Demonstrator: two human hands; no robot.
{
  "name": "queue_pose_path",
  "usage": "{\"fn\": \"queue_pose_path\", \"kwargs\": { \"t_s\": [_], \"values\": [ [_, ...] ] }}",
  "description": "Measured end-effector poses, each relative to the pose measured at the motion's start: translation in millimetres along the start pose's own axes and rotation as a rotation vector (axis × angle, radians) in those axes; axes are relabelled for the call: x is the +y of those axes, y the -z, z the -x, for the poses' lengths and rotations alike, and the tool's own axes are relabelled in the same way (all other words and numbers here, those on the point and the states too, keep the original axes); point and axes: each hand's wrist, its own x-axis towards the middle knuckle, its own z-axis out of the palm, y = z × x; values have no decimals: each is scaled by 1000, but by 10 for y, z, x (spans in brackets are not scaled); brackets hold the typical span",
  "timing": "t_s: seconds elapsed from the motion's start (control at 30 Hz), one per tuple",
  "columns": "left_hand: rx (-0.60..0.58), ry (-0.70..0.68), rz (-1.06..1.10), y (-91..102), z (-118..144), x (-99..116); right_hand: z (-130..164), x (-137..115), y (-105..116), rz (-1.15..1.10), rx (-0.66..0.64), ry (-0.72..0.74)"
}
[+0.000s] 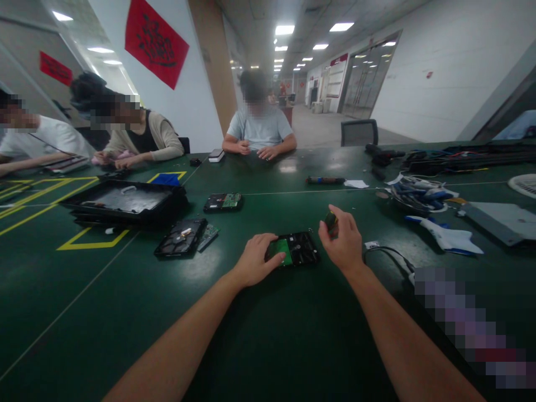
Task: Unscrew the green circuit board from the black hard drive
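A black hard drive (305, 248) with a green circuit board lies flat on the table in front of me. My left hand (260, 259) holds its left end, thumb along the near edge and fingers over the far side. Just right of the drive, my right hand (344, 240) is raised off the table, fingers curled around a short dark handle (330, 219) with yellow-green marks, which looks like a screwdriver. Its tip cannot be made out. Further left lie another opened drive (180, 237), a loose circuit board (208, 237) and a third drive (223, 202).
A black tray (125, 198) stands at the left on the green table (268, 346). To the right are a bundle of cables (419, 192), a white-and-blue piece (450, 235), a grey metal box (502, 222) and a blurred-out long object (469, 324). A person (258, 125) sits opposite; two more sit at left.
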Motion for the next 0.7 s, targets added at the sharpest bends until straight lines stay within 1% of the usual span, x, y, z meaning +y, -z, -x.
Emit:
{"fn": "queue_pose_path", "kwargs": {
  "t_s": [0.1,0.23,0.43,0.5,0.6,0.67,0.7],
  "values": [
    [1,-36,19,2,1,-56,5,0,2,4,-9,3],
    [-24,-84,22,4,-9,-110,7,0,8,-4,-59,7],
    [-40,-107,33,-3,-18,-149,-63,-32,65,37,-94,1],
    [-43,-110,41,-2,-22,-155,-99,-55,90,37,-136,0],
    [-49,-114,47,0,-30,-160,-151,-95,129,15,-238,39],
    [-55,-117,55,9,-36,-163,-191,-124,163,-21,-256,62],
    [-60,-119,60,16,-38,-164,-216,-140,184,-36,-235,65]
  ]
}}
